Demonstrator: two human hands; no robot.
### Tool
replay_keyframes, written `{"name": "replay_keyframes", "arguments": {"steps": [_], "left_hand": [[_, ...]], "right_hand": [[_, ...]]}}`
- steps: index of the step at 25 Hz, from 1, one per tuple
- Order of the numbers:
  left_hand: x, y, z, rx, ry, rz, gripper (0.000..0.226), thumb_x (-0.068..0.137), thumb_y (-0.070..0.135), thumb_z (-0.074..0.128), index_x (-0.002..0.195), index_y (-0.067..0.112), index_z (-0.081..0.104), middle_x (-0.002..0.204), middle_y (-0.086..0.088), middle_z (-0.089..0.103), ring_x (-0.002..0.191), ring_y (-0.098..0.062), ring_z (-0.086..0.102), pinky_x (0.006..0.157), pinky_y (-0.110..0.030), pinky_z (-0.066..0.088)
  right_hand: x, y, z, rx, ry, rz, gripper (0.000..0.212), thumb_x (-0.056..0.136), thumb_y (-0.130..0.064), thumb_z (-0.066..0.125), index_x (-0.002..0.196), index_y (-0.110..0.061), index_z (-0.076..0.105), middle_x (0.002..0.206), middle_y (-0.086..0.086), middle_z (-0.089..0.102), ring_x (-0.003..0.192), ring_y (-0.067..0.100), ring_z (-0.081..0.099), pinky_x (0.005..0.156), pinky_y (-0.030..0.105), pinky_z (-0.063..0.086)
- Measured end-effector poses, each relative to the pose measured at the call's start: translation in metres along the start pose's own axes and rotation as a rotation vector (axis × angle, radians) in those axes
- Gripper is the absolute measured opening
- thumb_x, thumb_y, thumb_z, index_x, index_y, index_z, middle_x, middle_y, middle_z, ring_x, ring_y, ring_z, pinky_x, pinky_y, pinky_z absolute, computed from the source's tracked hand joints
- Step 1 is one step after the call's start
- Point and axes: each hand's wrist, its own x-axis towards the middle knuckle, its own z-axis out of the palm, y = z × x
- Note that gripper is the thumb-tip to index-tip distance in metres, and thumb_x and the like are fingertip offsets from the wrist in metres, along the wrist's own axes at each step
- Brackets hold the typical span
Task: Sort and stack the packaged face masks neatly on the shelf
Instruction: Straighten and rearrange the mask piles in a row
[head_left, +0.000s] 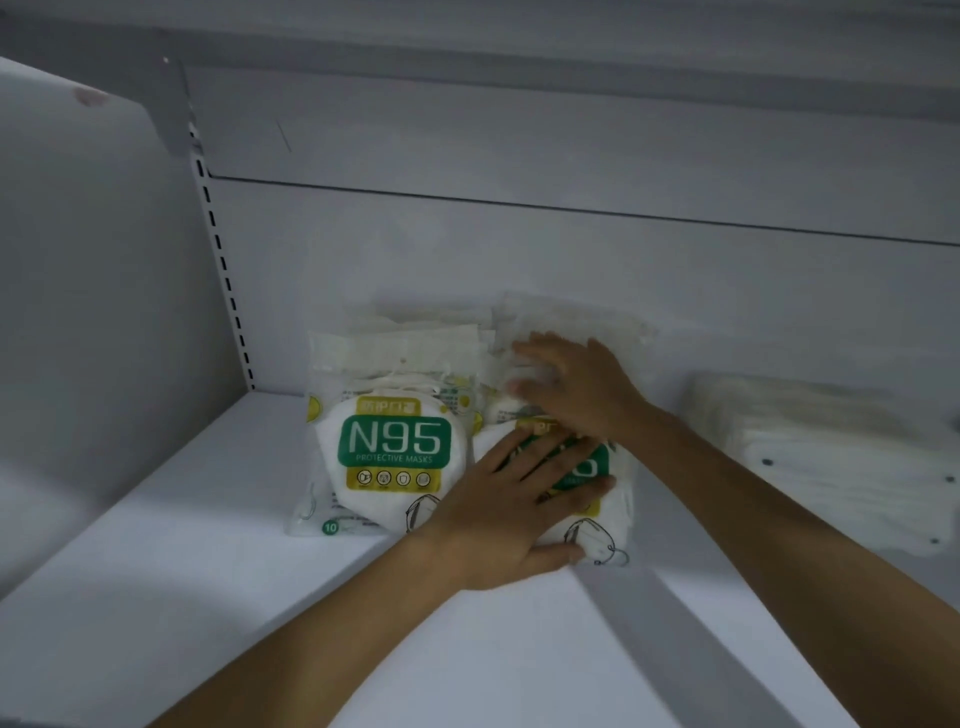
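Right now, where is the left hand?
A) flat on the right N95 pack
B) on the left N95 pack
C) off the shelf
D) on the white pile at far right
A: the left hand lies with straight fingers across the right N95 pack, hiding most of its label, while the left N95 pack shows its label uncovered.

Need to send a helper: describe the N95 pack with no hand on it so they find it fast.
Find the slotted rail at the back left corner of the shelf. Right of its foot lies the N95 pack, the leftmost one. Its green label shows whole, while the neighbouring pack has the left hand flat over its label.
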Motion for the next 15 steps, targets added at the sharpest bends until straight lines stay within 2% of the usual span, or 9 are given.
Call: {"name": "replay_keyframes", "arguments": {"steps": [2,3,4,6,8,11,13,15], "left_hand": [[-0.001,0.0,-0.002,0.02,-0.003,0.013,0.061,0.093,0.055,0.041,0.147,0.028,0.032,0.159,-0.004,0.018,0.148,-0.023,0.01,0.117,-0.044,0.01],[0.0,0.0,-0.003,0.043,-0.013,0.022,0.062,0.092,0.054,0.041,0.147,0.028,0.033,0.159,-0.004,0.018,0.148,-0.023,0.009,0.116,-0.045,0.012],[0.001,-0.001,-0.005,0.071,-0.022,0.034,0.062,0.092,0.053,0.04,0.148,0.028,0.032,0.159,-0.004,0.017,0.148,-0.023,0.008,0.115,-0.047,0.013],[0.003,-0.001,-0.009,0.128,-0.024,0.063,0.064,0.092,0.053,0.037,0.149,0.028,0.027,0.16,-0.004,0.015,0.148,-0.023,0.005,0.114,-0.051,0.012],[-0.002,-0.006,-0.021,0.18,0.011,0.017,0.068,0.092,0.059,0.033,0.151,0.027,0.021,0.16,-0.004,0.013,0.148,-0.023,0.004,0.113,-0.055,0.008],[-0.022,-0.036,-0.046,0.236,0.092,-0.176,0.081,0.089,0.073,0.026,0.151,0.023,0.018,0.16,-0.008,0.013,0.147,-0.026,0.007,0.113,-0.057,0.008],[-0.041,-0.057,-0.05,0.255,0.065,-0.204,0.087,0.086,0.077,0.024,0.15,0.018,0.023,0.158,-0.012,0.02,0.146,-0.031,0.013,0.112,-0.061,0.009],[-0.052,-0.066,-0.043,0.222,-0.021,-0.232,0.091,0.083,0.08,0.025,0.148,0.015,0.028,0.156,-0.014,0.024,0.145,-0.034,0.016,0.11,-0.065,0.011]], "right_hand": [[-0.018,0.014,-0.005,0.192,0.45,-0.018,0.044,0.09,-0.041,0.058,0.128,-0.02,0.058,0.137,0.002,0.054,0.128,0.015,0.047,0.112,0.033,0.028],[-0.029,0.023,-0.006,0.275,0.631,0.034,0.042,0.09,-0.038,0.058,0.127,-0.018,0.058,0.132,0.002,0.056,0.123,0.015,0.049,0.108,0.031,0.033],[-0.038,0.028,-0.007,0.407,0.729,0.139,0.043,0.092,-0.036,0.058,0.129,-0.017,0.055,0.133,0.002,0.054,0.124,0.014,0.048,0.106,0.029,0.035],[-0.054,0.033,-0.003,0.746,0.674,0.385,0.05,0.096,-0.038,0.053,0.141,-0.018,0.042,0.144,0.0,0.043,0.133,0.015,0.04,0.106,0.025,0.031],[-0.064,0.038,0.007,0.923,0.543,0.529,0.063,0.095,-0.051,0.045,0.147,-0.018,0.034,0.152,-0.001,0.034,0.138,0.017,0.034,0.11,0.026,0.024],[-0.074,0.034,0.027,1.131,0.464,0.554,0.095,0.073,-0.079,0.041,0.146,-0.019,0.036,0.15,0.003,0.04,0.136,0.023,0.039,0.114,0.044,0.029],[-0.073,0.032,0.046,1.234,0.421,0.554,0.09,0.075,-0.082,0.045,0.144,-0.025,0.037,0.146,0.001,0.046,0.131,0.025,0.047,0.109,0.05,0.037],[-0.071,0.017,0.055,1.196,0.464,0.534,0.063,0.086,-0.068,0.049,0.134,-0.026,0.046,0.124,0.0,0.064,0.108,0.022,0.065,0.091,0.047,0.053]]}}
